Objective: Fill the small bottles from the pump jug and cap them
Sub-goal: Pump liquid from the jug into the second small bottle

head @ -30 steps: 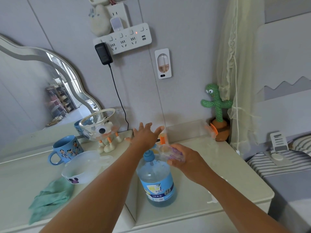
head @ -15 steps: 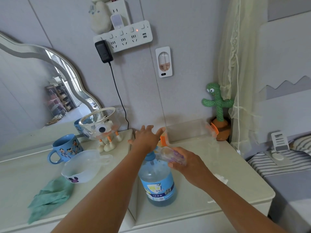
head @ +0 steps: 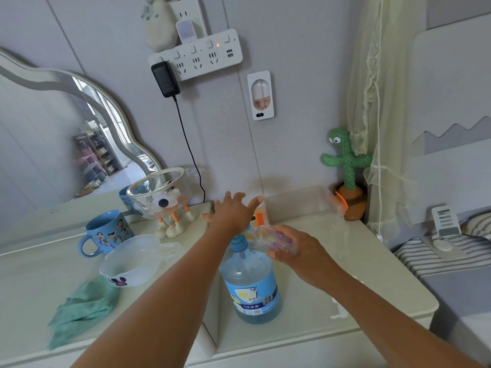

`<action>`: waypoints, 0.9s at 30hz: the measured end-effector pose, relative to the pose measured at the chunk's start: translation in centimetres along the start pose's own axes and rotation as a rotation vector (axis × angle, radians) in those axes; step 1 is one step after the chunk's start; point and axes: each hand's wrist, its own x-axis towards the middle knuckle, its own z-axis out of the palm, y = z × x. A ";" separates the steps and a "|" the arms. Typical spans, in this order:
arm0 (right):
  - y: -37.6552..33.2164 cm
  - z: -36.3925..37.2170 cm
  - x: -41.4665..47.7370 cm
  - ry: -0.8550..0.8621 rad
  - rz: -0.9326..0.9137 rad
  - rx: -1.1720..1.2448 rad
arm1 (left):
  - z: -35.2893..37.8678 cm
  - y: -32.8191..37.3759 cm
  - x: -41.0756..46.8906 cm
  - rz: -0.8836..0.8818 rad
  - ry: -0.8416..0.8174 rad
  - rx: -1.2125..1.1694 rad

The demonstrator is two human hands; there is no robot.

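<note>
Your left hand (head: 233,213) is flat and palm down, fingers straight and spread, reaching over the blue pump (head: 239,243) on top of the jug (head: 251,282). The heel of that hand lies at the pump's top; whether it actually presses on it, you cannot tell from this angle.

Your right hand (head: 297,252) has its fingers curled round a small clear bottle (head: 269,237) with purple on it. You hold it tilted, its open end toward the pump, just beside the jug's neck and right of your left wrist.

The jug stands upright on the surface (head: 372,274), near the front edge, with blue liquid filling its lower half and a blue label facing you.

Behind your hands, against the wall, sits a clear box (head: 300,203) with orange clips. A cactus toy (head: 345,166) stands in the corner to its right.

On the left part of the surface you have a blue mug (head: 106,232), a white bowl (head: 132,261) just in front of it, and a green cloth (head: 82,306) nearer the edge.
</note>
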 end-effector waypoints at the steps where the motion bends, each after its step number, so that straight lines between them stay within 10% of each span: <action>1: 0.2 0.0 0.2 -0.006 0.000 0.008 | 0.1 -0.1 0.2 0.016 -0.008 0.043; 27: -0.3 0.0 -0.4 0.039 -0.039 -0.114 | -0.3 0.1 -0.5 0.023 -0.065 0.084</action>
